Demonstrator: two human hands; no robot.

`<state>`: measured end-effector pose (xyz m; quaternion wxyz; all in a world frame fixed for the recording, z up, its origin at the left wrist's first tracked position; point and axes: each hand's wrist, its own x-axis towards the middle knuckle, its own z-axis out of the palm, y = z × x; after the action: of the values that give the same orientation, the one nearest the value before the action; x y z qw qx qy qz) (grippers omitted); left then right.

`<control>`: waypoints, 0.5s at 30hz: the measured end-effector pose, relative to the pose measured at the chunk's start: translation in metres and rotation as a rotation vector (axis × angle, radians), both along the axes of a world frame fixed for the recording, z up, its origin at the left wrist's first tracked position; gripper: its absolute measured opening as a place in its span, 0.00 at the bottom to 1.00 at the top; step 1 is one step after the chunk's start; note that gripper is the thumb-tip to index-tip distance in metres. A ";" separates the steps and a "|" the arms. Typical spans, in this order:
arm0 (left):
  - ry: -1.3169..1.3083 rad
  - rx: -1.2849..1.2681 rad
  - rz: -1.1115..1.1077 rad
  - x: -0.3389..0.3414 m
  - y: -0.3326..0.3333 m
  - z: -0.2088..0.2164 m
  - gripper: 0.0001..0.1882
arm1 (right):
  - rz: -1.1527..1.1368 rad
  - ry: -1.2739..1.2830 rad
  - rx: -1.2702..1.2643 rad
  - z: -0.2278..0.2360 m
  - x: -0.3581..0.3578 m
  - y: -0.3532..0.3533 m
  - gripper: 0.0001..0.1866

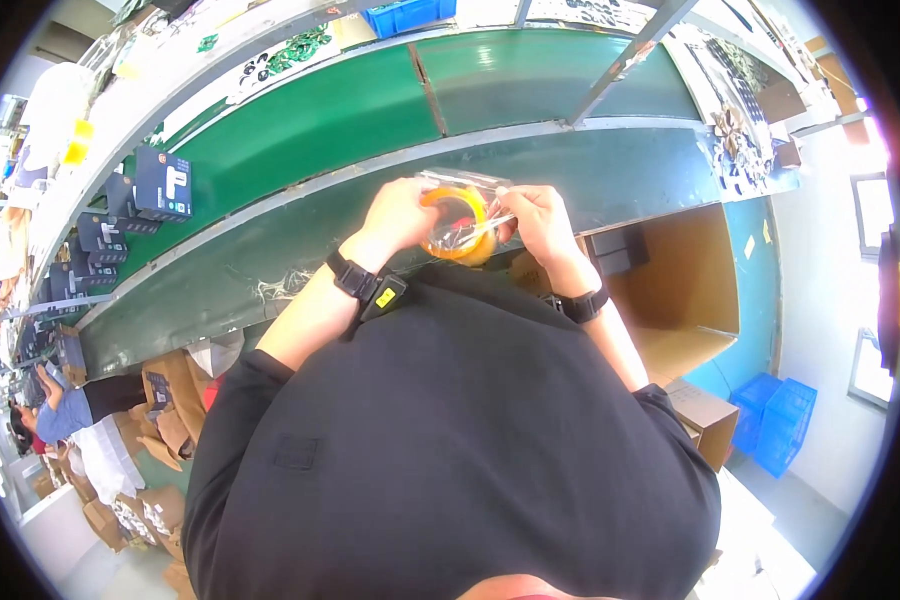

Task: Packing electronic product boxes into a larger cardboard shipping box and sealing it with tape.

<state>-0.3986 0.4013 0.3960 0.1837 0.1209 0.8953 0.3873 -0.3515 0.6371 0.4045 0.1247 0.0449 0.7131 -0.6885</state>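
In front of my chest, over the near edge of the green bench, I hold a roll of yellow-orange tape [474, 249]. My left hand [400, 213] is closed around the roll's left side. My right hand [539, 221] pinches a shiny clear strip [493, 222] at the roll's right side; its fingertips are partly hidden. Another glossy transparent piece [470, 178] stretches between the hands just beyond the roll. Whether it is tape or film, I cannot make out. Dark straps circle both wrists.
An open cardboard box [685, 285] lies to the right below the bench, with blue crates [773, 420] beyond it. Dark printed boxes [162, 184] line the green conveyor [300, 97] at left. White scraps [282, 287] lie on the bench. A person [70, 408] is far left.
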 end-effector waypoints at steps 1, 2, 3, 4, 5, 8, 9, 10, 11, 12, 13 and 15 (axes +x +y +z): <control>0.000 -0.002 0.006 0.000 -0.005 -0.001 0.14 | 0.006 0.000 -0.002 -0.004 0.000 -0.002 0.18; 0.090 -0.004 0.059 -0.001 -0.011 -0.001 0.13 | -0.070 -0.126 -0.158 -0.008 0.000 -0.006 0.17; 0.182 -0.007 0.112 -0.001 -0.017 0.000 0.13 | -0.145 -0.252 -0.313 -0.012 0.000 -0.010 0.17; 0.310 0.000 0.135 -0.004 -0.021 -0.003 0.13 | -0.199 -0.334 -0.462 -0.017 0.000 -0.013 0.15; 0.314 -0.005 0.143 -0.004 -0.025 -0.001 0.13 | -0.190 -0.333 -0.464 -0.024 -0.002 -0.016 0.15; 0.420 -0.015 0.223 -0.005 -0.036 0.002 0.12 | -0.239 -0.532 -0.847 -0.040 -0.004 -0.021 0.14; 0.495 -0.022 0.239 -0.007 -0.043 -0.001 0.11 | -0.235 -0.532 -0.849 -0.039 -0.005 -0.024 0.14; 0.570 -0.028 0.254 -0.011 -0.051 -0.006 0.10 | -0.268 -0.543 -0.880 -0.039 -0.005 -0.027 0.14; 0.572 -0.027 0.253 -0.019 -0.064 -0.015 0.10 | -0.302 -0.553 -0.908 -0.038 -0.005 -0.029 0.15; 0.300 0.009 0.415 -0.029 -0.083 -0.026 0.11 | -0.300 -0.548 -0.911 -0.039 -0.005 -0.028 0.15; 0.020 0.046 0.568 -0.036 -0.100 -0.031 0.13 | -0.182 -0.399 -0.760 -0.041 -0.002 -0.025 0.16; -0.205 0.649 0.908 -0.039 -0.124 -0.024 0.19 | -0.066 -0.247 -0.611 -0.030 0.008 -0.026 0.18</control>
<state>-0.4376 0.2773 0.3718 0.0382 -0.2643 0.6702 0.6925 -0.3434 0.6107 0.3744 0.1955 0.1116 0.4514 -0.8635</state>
